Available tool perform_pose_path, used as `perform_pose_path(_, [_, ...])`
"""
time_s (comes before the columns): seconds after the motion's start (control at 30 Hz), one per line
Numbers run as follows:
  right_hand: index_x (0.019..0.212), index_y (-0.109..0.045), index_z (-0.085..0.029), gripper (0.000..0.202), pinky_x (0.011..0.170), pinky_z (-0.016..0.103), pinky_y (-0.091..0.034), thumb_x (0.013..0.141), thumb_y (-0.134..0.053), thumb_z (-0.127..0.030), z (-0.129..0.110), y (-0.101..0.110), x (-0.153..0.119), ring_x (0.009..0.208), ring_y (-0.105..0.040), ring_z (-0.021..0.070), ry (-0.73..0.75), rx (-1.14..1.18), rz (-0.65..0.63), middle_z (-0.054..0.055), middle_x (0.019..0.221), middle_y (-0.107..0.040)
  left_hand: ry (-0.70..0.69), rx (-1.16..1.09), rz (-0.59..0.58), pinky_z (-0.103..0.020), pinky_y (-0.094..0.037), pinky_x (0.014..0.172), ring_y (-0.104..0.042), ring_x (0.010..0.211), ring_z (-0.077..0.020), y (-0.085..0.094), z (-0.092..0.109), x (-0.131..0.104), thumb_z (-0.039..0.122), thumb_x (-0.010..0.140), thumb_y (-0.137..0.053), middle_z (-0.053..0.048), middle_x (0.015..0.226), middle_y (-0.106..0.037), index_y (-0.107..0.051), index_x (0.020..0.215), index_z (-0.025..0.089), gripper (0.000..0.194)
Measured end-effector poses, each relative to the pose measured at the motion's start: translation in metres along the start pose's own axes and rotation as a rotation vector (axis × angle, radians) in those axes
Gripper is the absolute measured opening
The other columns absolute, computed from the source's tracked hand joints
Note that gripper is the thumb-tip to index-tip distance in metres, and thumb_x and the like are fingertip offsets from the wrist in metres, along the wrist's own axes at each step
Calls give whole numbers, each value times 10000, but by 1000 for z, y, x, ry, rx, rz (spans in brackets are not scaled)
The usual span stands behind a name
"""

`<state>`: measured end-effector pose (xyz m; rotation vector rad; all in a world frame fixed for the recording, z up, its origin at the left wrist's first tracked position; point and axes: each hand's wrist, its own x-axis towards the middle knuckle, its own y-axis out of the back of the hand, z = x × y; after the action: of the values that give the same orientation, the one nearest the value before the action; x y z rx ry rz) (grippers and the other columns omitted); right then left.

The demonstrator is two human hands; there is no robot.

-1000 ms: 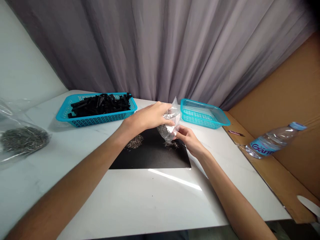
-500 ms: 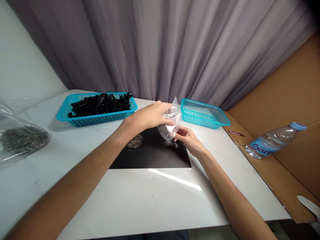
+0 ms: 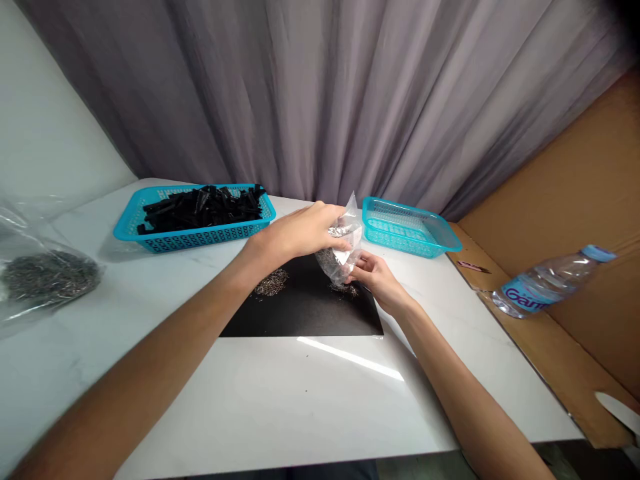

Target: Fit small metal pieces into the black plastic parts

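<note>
A clear plastic bag (image 3: 340,257) of small metal pieces, likely screws or pins, is tilted over the black mat (image 3: 305,317). My left hand (image 3: 313,230) grips its upper part from the left, thumb across the front. The fingers of my right hand (image 3: 373,277) pinch the bag's lower right side, near its mouth. Just below the bag lies a small scatter of metal pieces (image 3: 347,289) on the mat. To the left, a larger heap of metal pieces (image 3: 271,283) rests on the mat, partly covered by my left forearm.
A blue basket (image 3: 200,241) of black plastic parts stands at the back left, another blue basket (image 3: 405,247) at the back right. A big clear bag (image 3: 50,277) of metal pieces lies at the left. A water bottle (image 3: 545,287) leans by the cardboard (image 3: 565,180) at the right.
Both hands and the bag stay almost where they were. The whole view has shifted very slightly; no hold has changed.
</note>
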<state>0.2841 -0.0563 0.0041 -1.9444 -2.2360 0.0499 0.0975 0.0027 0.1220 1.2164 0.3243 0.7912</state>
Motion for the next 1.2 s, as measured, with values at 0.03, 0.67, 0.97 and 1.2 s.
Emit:
perform_pose_path(0.03, [1047,-707,-185,475,704,277,-497,690,-895,-435,-1,0,0,769,-594,149,10,-21,-5,39,932,-706,1,-6,2,-306,-369,639,-613,811,-203,0,0,0,498,856,-687,-37,971,-662,-602,922,206,311])
perform_pose_path(0.67, [903,-695,-167,431,726,313,-527,780,-807,-565,2,8,0,721,-623,161,26,-197,-45,45,822,-704,4,-2,16,-304,-352,637,-605,794,-207,-1,0,-1,490,835,-709,-33,940,-651,-616,951,209,318])
perform_pose_path(0.97, [868,-753,-163,410,702,299,-506,853,-721,-571,5,20,1,716,-608,168,61,-394,-47,39,788,-711,25,-78,35,-309,-373,702,-587,800,-203,3,2,-4,461,814,-745,-23,909,-645,-640,952,208,307])
perform_pose_path(1.2, [958,-768,-168,377,579,282,-459,844,-711,-523,7,18,0,677,-598,176,68,-528,-31,58,853,-749,51,-95,49,-317,-395,673,-583,762,-199,17,-2,-6,512,799,-748,-40,900,-652,-647,930,196,357])
